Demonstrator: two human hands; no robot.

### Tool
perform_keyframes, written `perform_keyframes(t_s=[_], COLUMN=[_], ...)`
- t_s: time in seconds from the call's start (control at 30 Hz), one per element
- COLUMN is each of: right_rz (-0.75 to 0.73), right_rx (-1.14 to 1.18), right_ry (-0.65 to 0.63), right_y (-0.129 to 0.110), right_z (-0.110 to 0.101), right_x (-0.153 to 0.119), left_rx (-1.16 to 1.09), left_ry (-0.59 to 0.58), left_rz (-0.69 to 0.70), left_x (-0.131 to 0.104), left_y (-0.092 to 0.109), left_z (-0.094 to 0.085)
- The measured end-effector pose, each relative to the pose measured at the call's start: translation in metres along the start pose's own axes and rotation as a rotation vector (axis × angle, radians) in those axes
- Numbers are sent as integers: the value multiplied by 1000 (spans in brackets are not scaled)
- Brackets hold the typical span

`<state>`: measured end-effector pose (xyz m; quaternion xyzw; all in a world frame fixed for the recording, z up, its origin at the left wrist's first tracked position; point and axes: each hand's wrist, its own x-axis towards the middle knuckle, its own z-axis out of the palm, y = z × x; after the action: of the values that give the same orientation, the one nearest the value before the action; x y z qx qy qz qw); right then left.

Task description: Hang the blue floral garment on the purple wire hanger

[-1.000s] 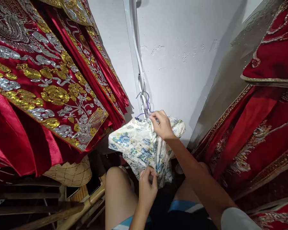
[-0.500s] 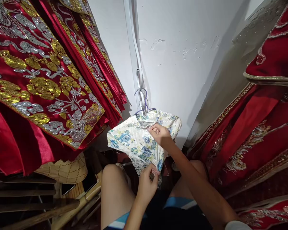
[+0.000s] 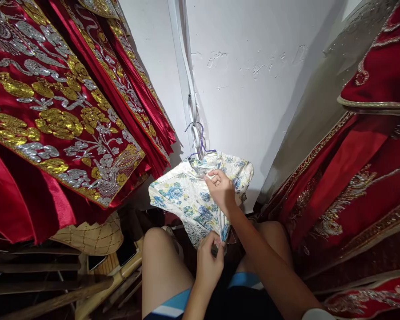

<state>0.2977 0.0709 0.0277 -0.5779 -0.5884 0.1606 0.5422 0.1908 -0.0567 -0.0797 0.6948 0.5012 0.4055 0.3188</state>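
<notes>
A white garment with blue and yellow flowers (image 3: 176,192) hangs over a thin purple hanger (image 3: 202,138) in front of the wall. My right hand (image 3: 220,189) pinches the cloth near the front of its collar. Lower down, my left hand (image 3: 210,255) has the garment's front edge between thumb and fingers, and the cloth is drawn into folds between the two hands. The lower part of the garment hangs in shadow behind my left hand.
Red garments with gold and silver sequins (image 3: 60,122) hang at the left, and more red embroidered cloth (image 3: 356,178) at the right. A pale metal pole (image 3: 183,58) stands against the white wall (image 3: 246,102). Wooden chair parts (image 3: 96,289) lie at lower left.
My left hand has shifted slightly right and down with the edge of the cloth. The fingers of my right hand have moved a little up at the collar.
</notes>
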Motion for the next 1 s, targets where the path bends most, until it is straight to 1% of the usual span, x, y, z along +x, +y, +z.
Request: perform_keyframes(t_s=[0.13, 0.23, 0.33, 0.43, 0.5, 0.6, 0.7, 0.77, 0.83, 0.9, 0.97, 1.0], right_rz=[-16, -37, -37, 12, 44, 61, 31, 21, -11, -87, -162, -186], right_rx=[-52, -86, -121, -175, -194, -156, -67, -33, -38, -63, -90, -97], right_ry=[14, -23, -136, -262, -322, -391, -441, -446, -432, -414, -415, -421], right_y=[3, 4, 2, -1, -2, -2, -5, -11, -20, -30, -38, -41], right_z=[5, 5, -1, -8, -13, -24, -37, -46, -54, -60, -65, -66], right_x=[4, 6, 10, 15, 19, 21, 19, 16, 12, 10, 9, 9], left_rx=[0, 2, 9, 18, 18, -2, -58, -98, -108, -74, -14, 33], left_ry=[-1, -6, -5, 0, 2, 10, 23, 80, 175, 267, 391, 399], left_rz=[4, 6, 1, 0, 5, 7, 16, 56, 144, 277, 408, 440], left_x=[-2, -1, -1, -2, -3, -3, 3, 14, 30, 53, 80, 93], left_y=[4, 4, 2, -1, -4, -9, -11, -4, 12, 36, 61, 72], left_z=[5, 6, 5, 3, 2, 0, -7, -17, -32, -51, -71, -81])
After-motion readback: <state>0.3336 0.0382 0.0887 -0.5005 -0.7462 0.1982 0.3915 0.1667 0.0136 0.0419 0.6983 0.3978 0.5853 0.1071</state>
